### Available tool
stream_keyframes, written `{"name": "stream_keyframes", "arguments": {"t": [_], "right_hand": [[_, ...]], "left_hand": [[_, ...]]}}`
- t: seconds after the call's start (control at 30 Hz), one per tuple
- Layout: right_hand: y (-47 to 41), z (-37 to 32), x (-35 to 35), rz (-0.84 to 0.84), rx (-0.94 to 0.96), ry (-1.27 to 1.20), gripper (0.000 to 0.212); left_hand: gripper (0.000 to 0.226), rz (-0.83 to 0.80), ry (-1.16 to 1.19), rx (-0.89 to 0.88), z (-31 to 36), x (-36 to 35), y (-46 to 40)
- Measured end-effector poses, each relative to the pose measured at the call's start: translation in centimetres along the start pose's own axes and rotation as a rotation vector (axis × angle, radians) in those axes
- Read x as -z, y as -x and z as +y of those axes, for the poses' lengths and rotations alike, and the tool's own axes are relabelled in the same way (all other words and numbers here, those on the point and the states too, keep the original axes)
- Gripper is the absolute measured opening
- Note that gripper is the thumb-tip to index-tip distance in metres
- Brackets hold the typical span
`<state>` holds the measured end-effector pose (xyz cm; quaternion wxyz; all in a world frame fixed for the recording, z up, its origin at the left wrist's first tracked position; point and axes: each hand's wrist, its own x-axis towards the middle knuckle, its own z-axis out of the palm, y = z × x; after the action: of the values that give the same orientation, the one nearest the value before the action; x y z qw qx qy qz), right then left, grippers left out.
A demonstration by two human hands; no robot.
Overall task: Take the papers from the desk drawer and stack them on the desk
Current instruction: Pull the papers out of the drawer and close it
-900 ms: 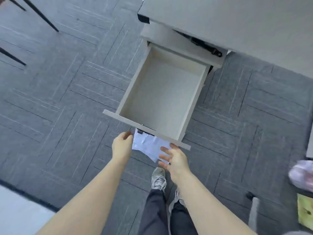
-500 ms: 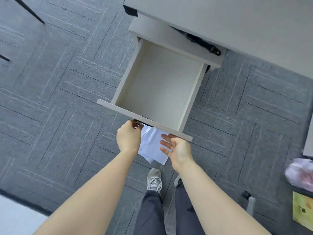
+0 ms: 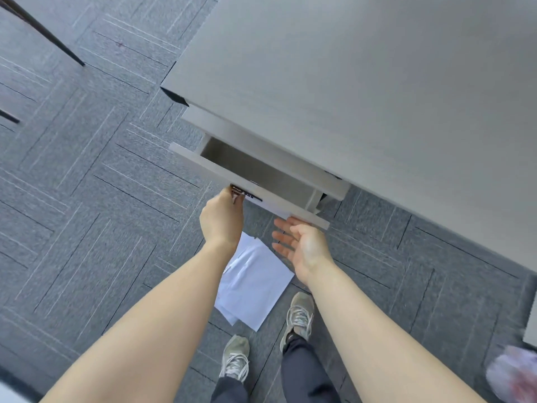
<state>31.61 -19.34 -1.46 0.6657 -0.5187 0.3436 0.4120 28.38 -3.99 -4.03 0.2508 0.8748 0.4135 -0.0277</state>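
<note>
The grey desk [image 3: 377, 97] fills the upper right. Under its edge, the top drawer [image 3: 250, 181] stands only a little way out, and the strip of its inside that shows is bare. A sheaf of white papers [image 3: 255, 283] hangs below the drawer front, above the carpet, its upper part hidden by my left arm. My left hand [image 3: 222, 221] is closed in a fist at the papers' top left corner, right against the drawer front beside a small metal lock piece. My right hand [image 3: 302, 242] is open, palm turned left, fingertips at the front's right end.
My two shoes [image 3: 235, 359] stand on grey carpet tiles directly below the papers. Dark furniture legs [image 3: 43, 30] cross the top left corner. A blurred plastic bag [image 3: 514, 373] lies at the lower right, next to another grey panel edge.
The top drawer has slid from wide open to nearly shut. Both hands stayed at its front and moved in with it. My left hand went from open fingers to a fist.
</note>
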Motion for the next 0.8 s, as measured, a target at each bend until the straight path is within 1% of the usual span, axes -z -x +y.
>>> {"name": "stream_keyframes", "arguments": {"t": [0.2,0.43,0.67,0.73,0.8], "right_hand": [[-2.3,-4.1,0.0,-0.023,0.046,-0.009,0.032],[-3.3,-4.9,0.1,-0.005,0.069,-0.009,0.039],[-2.7,-5.0,0.2,-0.03,0.08,0.026,0.029],[-2.6,-5.1,0.1,-0.042,0.071,0.019,0.028],[-2.6,-5.1,0.1,-0.048,0.067,0.014,0.03]], "left_hand": [[0.03,0.031,-0.05,-0.078,3.0,-1.5,-3.6],[0.032,0.037,-0.131,-0.137,3.8,-1.6,-4.6],[0.033,-0.015,-0.146,-0.154,4.1,-1.0,-4.4],[0.029,-0.044,-0.156,-0.161,4.1,-0.7,-4.4],[0.025,-0.059,-0.099,-0.144,3.9,-0.7,-4.8]]}}
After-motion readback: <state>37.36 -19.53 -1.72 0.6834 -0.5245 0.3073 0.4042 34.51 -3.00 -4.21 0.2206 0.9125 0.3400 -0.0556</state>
